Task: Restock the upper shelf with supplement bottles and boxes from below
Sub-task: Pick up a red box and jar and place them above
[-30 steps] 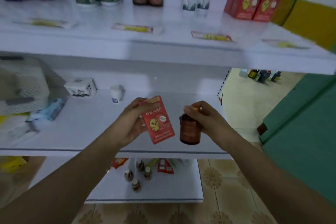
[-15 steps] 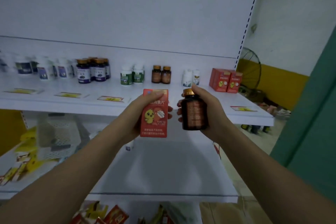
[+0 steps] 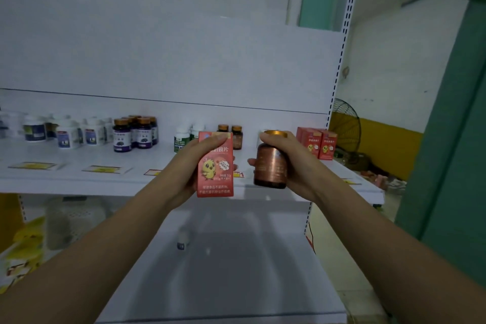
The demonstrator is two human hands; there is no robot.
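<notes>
Now the left hand (image 3: 188, 167) is gripping a red box (image 3: 215, 168) and the right hand (image 3: 298, 163) is clasping a brown bottle (image 3: 271, 166), both upright just in front of the upper shelf (image 3: 79, 180). Ideally each is going beside its kind: box by the red boxes (image 3: 326, 144), bottle by the brown bottles (image 3: 237, 137), labels facing out.

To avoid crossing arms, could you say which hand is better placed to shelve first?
Probably the right hand: its amber bottle is near the shelved bottles, while the left hand holds a red box matching boxes beyond it.
</notes>
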